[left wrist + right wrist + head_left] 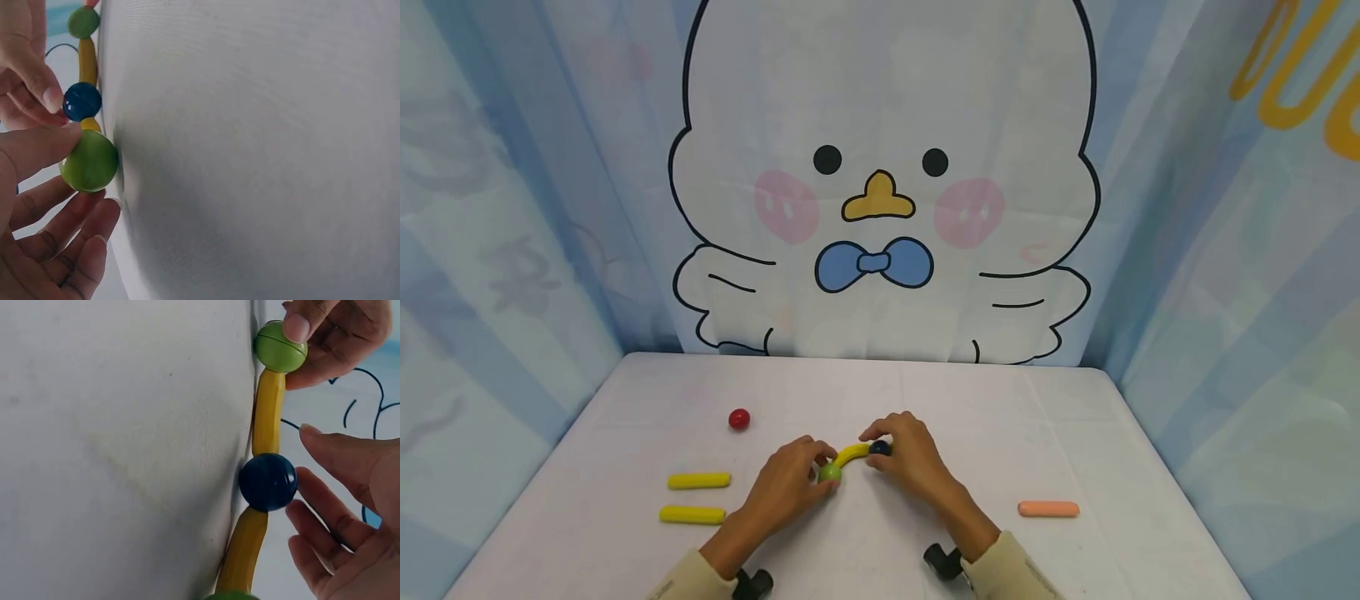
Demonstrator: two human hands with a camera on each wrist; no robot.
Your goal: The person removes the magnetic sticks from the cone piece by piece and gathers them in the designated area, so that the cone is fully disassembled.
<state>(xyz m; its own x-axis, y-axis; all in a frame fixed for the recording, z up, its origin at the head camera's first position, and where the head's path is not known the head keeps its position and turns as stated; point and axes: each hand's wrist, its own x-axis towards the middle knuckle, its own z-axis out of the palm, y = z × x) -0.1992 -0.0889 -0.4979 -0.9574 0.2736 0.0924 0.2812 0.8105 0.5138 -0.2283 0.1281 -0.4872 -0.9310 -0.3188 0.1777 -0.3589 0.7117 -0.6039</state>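
Observation:
My left hand (790,477) pinches a glossy light green ball (92,161) between thumb and fingers. From it a curved yellow stick (269,412) runs to a dark blue ball (269,481). Around that blue ball my right hand (913,457) is spread, its thumb apart from the surface and its fingertips right at the side. Beyond, a second yellow stick (242,553) leads to another green ball (84,22); in the head view my right hand hides this end. The joined row lies along the tabletop.
On the white table (865,550), a red ball (739,419) sits at the back left. Two loose yellow sticks (698,481) lie left of my left hand. An orange stick (1048,509) is on the right. A printed curtain (880,325) stands behind the table.

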